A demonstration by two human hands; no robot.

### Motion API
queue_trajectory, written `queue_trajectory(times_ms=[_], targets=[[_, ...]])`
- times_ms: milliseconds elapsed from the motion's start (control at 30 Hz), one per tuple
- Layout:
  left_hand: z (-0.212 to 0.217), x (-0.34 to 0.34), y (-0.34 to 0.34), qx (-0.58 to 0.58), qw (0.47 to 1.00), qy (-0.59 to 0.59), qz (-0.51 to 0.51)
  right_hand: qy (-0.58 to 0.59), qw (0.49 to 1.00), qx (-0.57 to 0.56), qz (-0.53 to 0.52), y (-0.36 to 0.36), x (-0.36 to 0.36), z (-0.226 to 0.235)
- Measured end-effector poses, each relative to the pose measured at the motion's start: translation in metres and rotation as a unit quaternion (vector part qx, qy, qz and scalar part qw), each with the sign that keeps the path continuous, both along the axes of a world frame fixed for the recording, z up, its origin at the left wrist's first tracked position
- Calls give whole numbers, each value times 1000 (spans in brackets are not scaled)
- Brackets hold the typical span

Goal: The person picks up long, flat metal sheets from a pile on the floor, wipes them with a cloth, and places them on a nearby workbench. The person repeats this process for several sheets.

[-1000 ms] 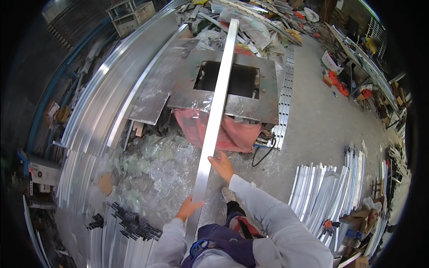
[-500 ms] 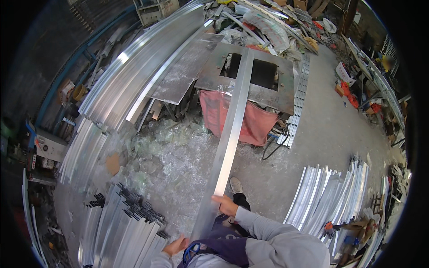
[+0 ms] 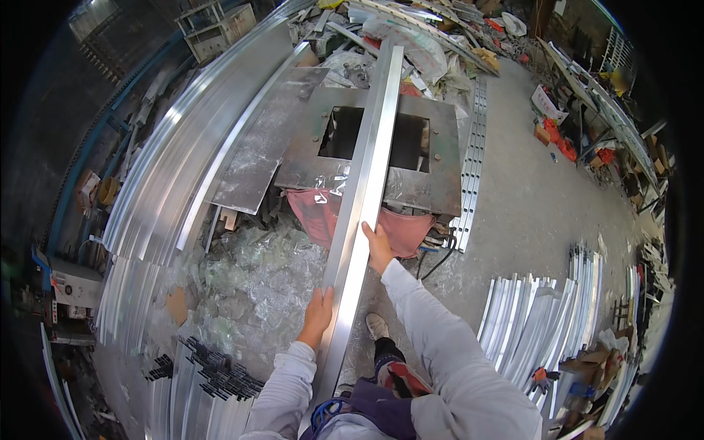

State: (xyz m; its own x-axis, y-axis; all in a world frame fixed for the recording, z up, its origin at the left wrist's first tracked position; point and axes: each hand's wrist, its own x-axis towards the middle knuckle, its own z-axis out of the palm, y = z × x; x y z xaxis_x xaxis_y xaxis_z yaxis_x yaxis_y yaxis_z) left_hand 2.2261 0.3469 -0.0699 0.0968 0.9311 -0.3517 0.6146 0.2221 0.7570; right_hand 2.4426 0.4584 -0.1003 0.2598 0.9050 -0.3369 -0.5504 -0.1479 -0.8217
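The long aluminium profile is what I mind most: it runs from well short of the steel plate, across the plate's rectangular opening, and out past the plate's far edge. Two lengthwise strips show, one dull, one bright; I cannot tell whether they are two faces or two pieces, nor whether the plate bears any weight. With so much length beyond the hands, I would keep the grips spread, move both together and hold the far end level, so that it neither twists nor dips into the opening. The red cloth hangs at the plate's near edge, and I would lift clear of it rather than drag. I have the right hand closer to the plate, clamped on the profile, thumb over the bright strip, the other fingers hidden at the right edge. The left hand, farther back from the plate, grips the left edge; its underside I cannot see. Against half a second ago, both hands are nearer the plate, and the far end overshoots the plate's far edge where it had roughly matched it
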Motion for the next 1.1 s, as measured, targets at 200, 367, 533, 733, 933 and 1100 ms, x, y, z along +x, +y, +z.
queue_trajectory(times_ms=[200, 367, 533, 733, 933, 1100], targets=[[19, -5, 30, -205, 962, -177, 38, 57, 998, 18, -11, 31, 7, -17], [0, -59, -17, -259, 939, -218, 68, 181, 981, 38, 67, -2, -20, 3], [-10, -95, -86, -265, 938, -221, 18, 150, 988, 18, 27, -71, -65, -17], [-30, -169, -196, -310, 922, -226, -60, 110, 993, -41, 34, -201, -128, -35], [-9, -217, -301, -418, 888, -190, -7, 168, 980, -94, 59, -303, -167, -20], [4, -198, -296, -378, 910, -166, -36, 210, 971, -81, 82, -277, -149, -1]])
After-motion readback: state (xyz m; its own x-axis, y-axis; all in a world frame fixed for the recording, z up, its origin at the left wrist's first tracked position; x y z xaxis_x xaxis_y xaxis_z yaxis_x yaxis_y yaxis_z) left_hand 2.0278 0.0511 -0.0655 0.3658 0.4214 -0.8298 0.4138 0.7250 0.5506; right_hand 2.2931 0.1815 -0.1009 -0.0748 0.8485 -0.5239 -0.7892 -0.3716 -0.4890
